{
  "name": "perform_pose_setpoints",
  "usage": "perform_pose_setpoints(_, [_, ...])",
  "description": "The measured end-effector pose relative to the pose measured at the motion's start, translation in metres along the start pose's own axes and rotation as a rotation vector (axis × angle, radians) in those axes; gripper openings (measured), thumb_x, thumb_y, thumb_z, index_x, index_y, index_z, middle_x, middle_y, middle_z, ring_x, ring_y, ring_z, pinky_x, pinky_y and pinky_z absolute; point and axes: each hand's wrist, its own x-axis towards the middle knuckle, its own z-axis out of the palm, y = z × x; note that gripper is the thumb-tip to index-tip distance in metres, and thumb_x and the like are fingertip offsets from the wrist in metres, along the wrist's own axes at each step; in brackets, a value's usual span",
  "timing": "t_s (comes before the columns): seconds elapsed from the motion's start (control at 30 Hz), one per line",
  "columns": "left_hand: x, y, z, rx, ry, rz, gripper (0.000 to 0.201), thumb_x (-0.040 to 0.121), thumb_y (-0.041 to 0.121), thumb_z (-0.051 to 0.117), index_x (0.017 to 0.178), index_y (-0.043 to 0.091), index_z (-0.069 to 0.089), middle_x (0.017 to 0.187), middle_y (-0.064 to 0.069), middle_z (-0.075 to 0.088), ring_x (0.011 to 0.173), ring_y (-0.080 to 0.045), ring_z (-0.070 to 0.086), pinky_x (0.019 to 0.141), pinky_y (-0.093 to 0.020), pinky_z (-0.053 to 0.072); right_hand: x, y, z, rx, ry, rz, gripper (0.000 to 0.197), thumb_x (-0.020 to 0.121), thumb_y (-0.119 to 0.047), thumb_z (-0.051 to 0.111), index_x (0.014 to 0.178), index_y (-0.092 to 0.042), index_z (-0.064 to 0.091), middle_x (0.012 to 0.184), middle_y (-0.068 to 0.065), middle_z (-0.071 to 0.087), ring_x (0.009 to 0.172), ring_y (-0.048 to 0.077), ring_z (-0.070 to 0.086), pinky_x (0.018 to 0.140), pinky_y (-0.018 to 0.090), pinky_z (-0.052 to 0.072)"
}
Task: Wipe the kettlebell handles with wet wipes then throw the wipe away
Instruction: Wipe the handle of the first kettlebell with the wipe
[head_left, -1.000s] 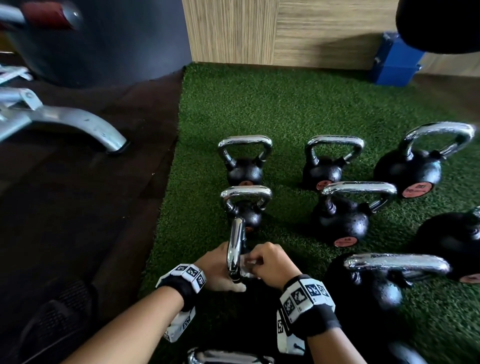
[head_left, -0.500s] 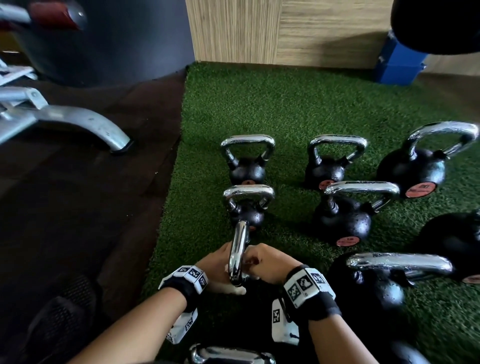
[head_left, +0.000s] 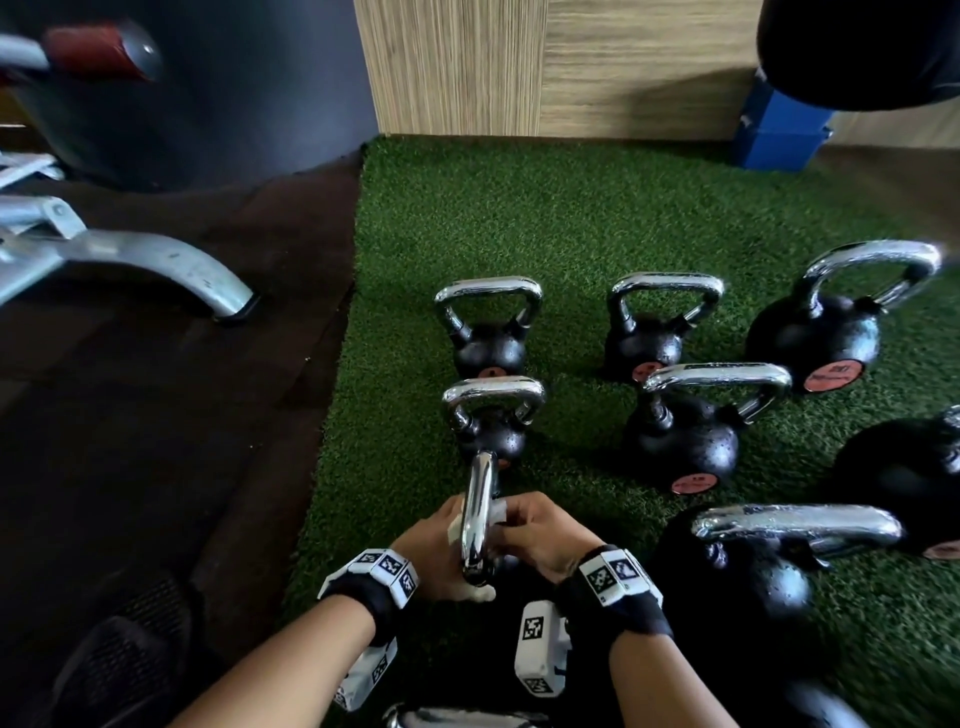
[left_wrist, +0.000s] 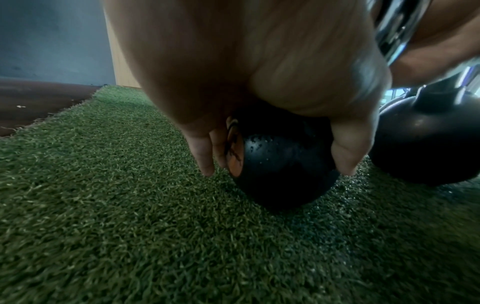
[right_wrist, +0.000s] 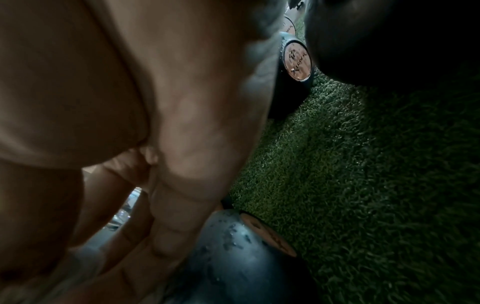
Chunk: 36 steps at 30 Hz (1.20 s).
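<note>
Both hands are working the nearest kettlebell on the green turf (head_left: 571, 218), close to the turf's left edge where it is meeting the dark floor (head_left: 156, 415). The chrome handle (head_left: 479, 519) is running edge-on away from the camera, between the two hands. Left hand (head_left: 431, 556) is cupping the handle side, fingers reaching down over the black ball (left_wrist: 280, 164) in the left wrist view, so it is steadying the bell. Right hand (head_left: 540, 535) is curling round the handle with a white wet wipe (head_left: 497, 512) pinched against the chrome. Judgement: cast iron, heavy and rigid, so no lifting needed, just bracing; chrome is smooth and showing droplets, so likely slippery, and the wipe is soft and thin, so it is needing a full wrap and firm squeeze. Other kettlebells (head_left: 680, 441) are standing upright further along the turf and to the right, handles beaded wet.
</note>
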Motion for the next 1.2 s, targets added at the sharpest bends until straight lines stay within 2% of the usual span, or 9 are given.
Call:
perform_pose_setpoints(0.17, [0.003, -0.004, 0.004, -0.002, 0.033, -0.036, 0.093, 0.065, 0.065, 0.072, 0.148, 0.041, 0.038, 0.161, 0.006, 0.025, 0.148, -0.016, 0.03, 0.117, -0.035, 0.04, 0.007, 0.003, 0.006, 0.14, 0.13, -0.052, 0.012, 0.078, -0.01, 0.076, 0.09, -0.009, 0.079, 0.084, 0.013, 0.075, 0.072, 0.023, 0.071, 0.067, 0.033, 0.057])
perform_pose_setpoints(0.27, [0.004, -0.007, 0.007, 0.076, 0.003, 0.033, 0.082, 0.071, 0.066, 0.069, 0.144, 0.042, 0.04, 0.158, 0.005, 0.033, 0.149, -0.017, 0.028, 0.118, -0.036, 0.037, 0.005, 0.005, 0.007, 0.112, 0.139, -0.051, 0.015, 0.071, -0.014, 0.082, 0.086, -0.012, 0.078, 0.082, 0.013, 0.074, 0.075, 0.026, 0.07, 0.074, 0.038, 0.057])
perform_pose_setpoints(0.33, [0.005, -0.008, 0.009, 0.097, -0.001, 0.027, 0.084, 0.07, 0.067, 0.067, 0.144, 0.043, 0.037, 0.157, 0.004, 0.033, 0.148, -0.02, 0.032, 0.117, -0.038, 0.038, 0.006, 0.004, 0.008, 0.104, 0.182, -0.038, 0.021, 0.063, -0.014, 0.085, 0.082, -0.011, 0.078, 0.079, 0.014, 0.074, 0.072, 0.026, 0.07, 0.07, 0.038, 0.057])
perform_pose_setpoints(0.5, [0.006, -0.01, 0.013, 0.082, -0.019, -0.074, 0.111, 0.068, 0.07, 0.07, 0.158, 0.021, 0.025, 0.158, -0.003, 0.028, 0.147, -0.024, 0.035, 0.116, -0.038, 0.039, 0.011, -0.002, 0.013, 0.13, 0.399, -0.041, 0.018, 0.074, 0.011, 0.076, 0.081, -0.006, 0.077, 0.082, 0.021, 0.074, 0.069, 0.026, 0.072, 0.065, 0.034, 0.059])
perform_pose_setpoints(0.6, [0.004, -0.007, 0.011, 0.067, -0.003, -0.054, 0.112, 0.07, 0.065, 0.073, 0.159, 0.02, 0.023, 0.159, -0.003, 0.027, 0.148, -0.023, 0.034, 0.116, -0.037, 0.039, 0.008, -0.003, 0.014, 0.097, 0.454, -0.031, 0.014, 0.075, 0.008, 0.078, 0.083, -0.003, 0.075, 0.082, 0.019, 0.076, 0.072, 0.027, 0.071, 0.07, 0.036, 0.06])
perform_pose_setpoints(0.8, [-0.001, 0.004, 0.001, 0.075, 0.009, -0.054, 0.113, 0.073, 0.058, 0.079, 0.159, 0.013, 0.021, 0.16, -0.011, 0.023, 0.15, -0.027, 0.025, 0.115, -0.041, 0.04, 0.016, -0.013, 0.008, -0.135, 0.677, -0.069, 0.012, 0.074, -0.005, 0.082, 0.07, -0.013, 0.074, 0.07, 0.005, 0.076, 0.062, 0.012, 0.071, 0.057, 0.022, 0.055])
perform_pose_setpoints(1.0, [-0.006, 0.014, -0.012, -0.016, 0.008, -0.086, 0.109, 0.073, 0.047, 0.085, 0.158, 0.015, 0.024, 0.157, -0.012, 0.026, 0.145, -0.026, 0.035, 0.114, -0.042, 0.042, 0.024, -0.018, 0.009, -0.08, 0.739, 0.056, 0.012, 0.077, -0.002, 0.075, 0.07, -0.011, 0.071, 0.062, 0.009, 0.073, 0.051, 0.016, 0.069, 0.049, 0.021, 0.052])
perform_pose_setpoints(1.1, [-0.008, 0.017, -0.014, -0.054, 0.022, -0.089, 0.107, 0.073, 0.046, 0.086, 0.157, 0.016, 0.027, 0.156, -0.009, 0.029, 0.145, -0.023, 0.036, 0.114, -0.038, 0.041, 0.024, -0.021, 0.011, -0.198, 0.796, 0.073, 0.014, 0.072, -0.002, 0.07, 0.066, -0.014, 0.072, 0.052, 0.0, 0.069, 0.041, 0.006, 0.064, 0.041, 0.012, 0.044])
perform_pose_setpoints(1.2, [-0.009, 0.019, -0.015, -0.049, 0.02, -0.057, 0.107, 0.075, 0.046, 0.085, 0.158, 0.016, 0.026, 0.159, -0.01, 0.027, 0.148, -0.023, 0.028, 0.115, -0.04, 0.04, 0.022, -0.018, 0.012, -0.321, 0.77, 0.147, 0.016, 0.073, -0.004, 0.064, 0.066, -0.015, 0.074, 0.059, 0.002, 0.071, 0.042, 0.007, 0.064, 0.042, 0.015, 0.048])
